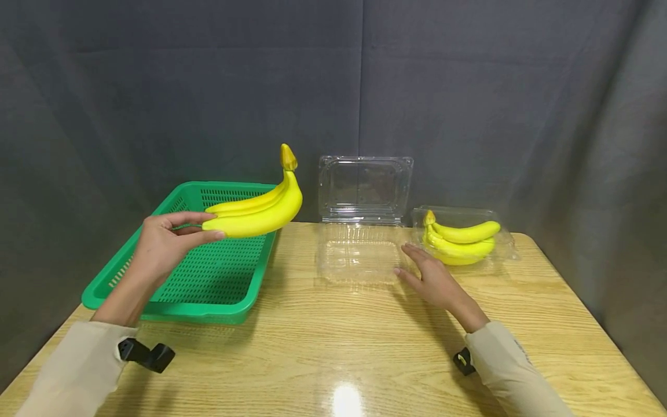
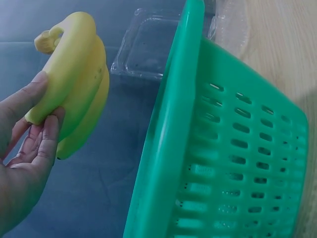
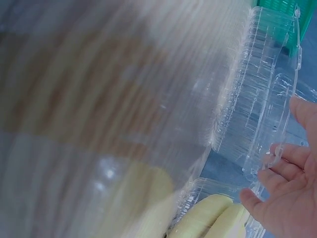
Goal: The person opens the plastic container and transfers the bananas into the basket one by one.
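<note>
My left hand (image 1: pixel 158 246) pinches a bunch of yellow bananas (image 1: pixel 260 219) by its tips, with thumb and fingers on either side. The bunch hangs in the air over the green basket's right part, its stem pointing up and to the right. A clear plastic clamshell container (image 1: pixel 359 272) lies on the table with its lid (image 1: pixel 366 185) raised at the back. My right hand (image 1: pixel 432 281) is at the container's right side, fingers extended and spread. In the right wrist view the fingertips (image 3: pixel 280 151) are at the container's edge; whether they touch it is hard to tell.
The green basket (image 1: pixel 252 289) stands on the left of the wooden table (image 1: pixel 302 359). At the right, a second clear container (image 1: pixel 508 249) holds another bunch of bananas (image 1: pixel 464 234), close behind my right hand. A dark curtain (image 1: pixel 260 87) hangs behind the table.
</note>
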Demonstrator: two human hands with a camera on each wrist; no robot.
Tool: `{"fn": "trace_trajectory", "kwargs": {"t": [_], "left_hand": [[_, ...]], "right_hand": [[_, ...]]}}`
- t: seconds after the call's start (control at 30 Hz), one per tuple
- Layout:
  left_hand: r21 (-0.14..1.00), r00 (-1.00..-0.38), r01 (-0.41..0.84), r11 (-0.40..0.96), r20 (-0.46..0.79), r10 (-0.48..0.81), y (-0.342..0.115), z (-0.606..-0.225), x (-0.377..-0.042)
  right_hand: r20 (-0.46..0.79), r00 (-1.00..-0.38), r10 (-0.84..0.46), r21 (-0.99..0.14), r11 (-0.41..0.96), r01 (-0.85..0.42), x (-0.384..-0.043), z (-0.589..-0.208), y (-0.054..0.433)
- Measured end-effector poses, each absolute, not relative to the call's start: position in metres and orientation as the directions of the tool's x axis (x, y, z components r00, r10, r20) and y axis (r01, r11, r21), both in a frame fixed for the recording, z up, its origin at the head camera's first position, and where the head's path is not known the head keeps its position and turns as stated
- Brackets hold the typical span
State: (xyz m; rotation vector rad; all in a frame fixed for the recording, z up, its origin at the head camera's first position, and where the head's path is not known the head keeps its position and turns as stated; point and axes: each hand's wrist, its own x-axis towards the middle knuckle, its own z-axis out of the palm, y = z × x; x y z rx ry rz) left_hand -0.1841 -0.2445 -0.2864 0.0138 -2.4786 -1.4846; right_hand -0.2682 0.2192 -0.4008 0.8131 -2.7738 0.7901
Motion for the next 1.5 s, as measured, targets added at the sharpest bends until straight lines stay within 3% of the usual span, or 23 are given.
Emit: {"fn": "trace_trajectory", "kwargs": {"t": [0.73,1.17,1.5], "left_hand": [[0.889,-0.96,0.056,0.455,0.174,-0.22,-0.278,-0.302,-0.177],[0.851,-0.958,-0.056,0.522,0.101,-0.268,-0.301,-0.303,-0.189],[0.84,-0.96,-0.059,0.54,0.1,-0.26,-0.313,-0.302,-0.2]], "right_hand": [[0.274,-0.845,-0.459,-0.449,0.717,-0.534,-0.268,-0.401,0.218],[0.275,-0.844,-0.461,-0.451,0.713,-0.537,-0.267,-0.4,0.218],[0.273,-0.845,-0.46,-0.454,0.713,-0.535,-0.266,-0.399,0.219]]}}
